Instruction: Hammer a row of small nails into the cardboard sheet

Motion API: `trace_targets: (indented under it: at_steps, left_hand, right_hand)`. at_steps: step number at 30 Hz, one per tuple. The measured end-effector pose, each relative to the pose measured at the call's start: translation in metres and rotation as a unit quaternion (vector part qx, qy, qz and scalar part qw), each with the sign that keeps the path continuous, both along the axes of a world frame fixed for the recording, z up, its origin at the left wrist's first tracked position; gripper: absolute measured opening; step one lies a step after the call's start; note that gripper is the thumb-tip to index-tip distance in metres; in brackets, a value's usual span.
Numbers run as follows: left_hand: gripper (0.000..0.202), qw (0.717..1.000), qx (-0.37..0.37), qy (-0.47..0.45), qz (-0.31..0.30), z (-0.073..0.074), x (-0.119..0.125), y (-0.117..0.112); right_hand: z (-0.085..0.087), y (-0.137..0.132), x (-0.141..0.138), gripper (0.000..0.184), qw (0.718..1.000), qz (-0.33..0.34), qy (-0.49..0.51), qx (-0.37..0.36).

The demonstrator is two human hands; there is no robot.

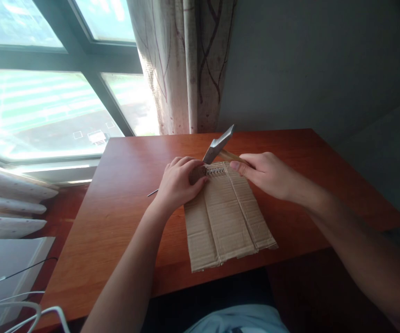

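Observation:
A flat piece of brown cardboard (229, 217) with creases lies on the desk in front of me. My right hand (267, 173) is closed around the wooden handle of a hammer (220, 142). Its metal head is tilted over the cardboard's far edge, close to the fingers of my left hand. My left hand (181, 180) rests at the far left corner of the cardboard, thumb and fingers curved around a small brown piece (197, 174). Light and dark marks (215, 170) run in a row beside it. A thin metal rod (152, 192) sticks out left of that hand; its other end is hidden.
The reddish wooden desk (123, 231) ends near my body. Behind it hang a patterned curtain (175, 69) and a grey wall (307, 69). A large window (40, 101) is at the left. White cables (29, 307) show at the lower left.

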State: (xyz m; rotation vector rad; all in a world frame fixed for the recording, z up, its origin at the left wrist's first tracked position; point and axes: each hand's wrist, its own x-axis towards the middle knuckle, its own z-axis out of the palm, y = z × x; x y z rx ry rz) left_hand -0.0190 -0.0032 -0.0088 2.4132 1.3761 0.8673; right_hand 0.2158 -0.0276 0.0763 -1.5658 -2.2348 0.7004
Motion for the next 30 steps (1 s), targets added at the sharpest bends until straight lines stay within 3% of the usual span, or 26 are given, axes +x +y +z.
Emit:
trace_targets:
  at_steps: [7,30]
  left_hand:
    - [0.028,0.999,-0.039,-0.010,-0.015,-0.002,0.000,0.001]
    - [0.024,0.998,-0.053,-0.033,-0.020,-0.002,0.000,0.001]
  right_hand:
    - [-0.002,0.001,-0.002,0.049,0.999,0.016,-0.016,-0.031]
    - [-0.014,0.002,-0.010,0.044,0.999,0.015,-0.020,-0.039]
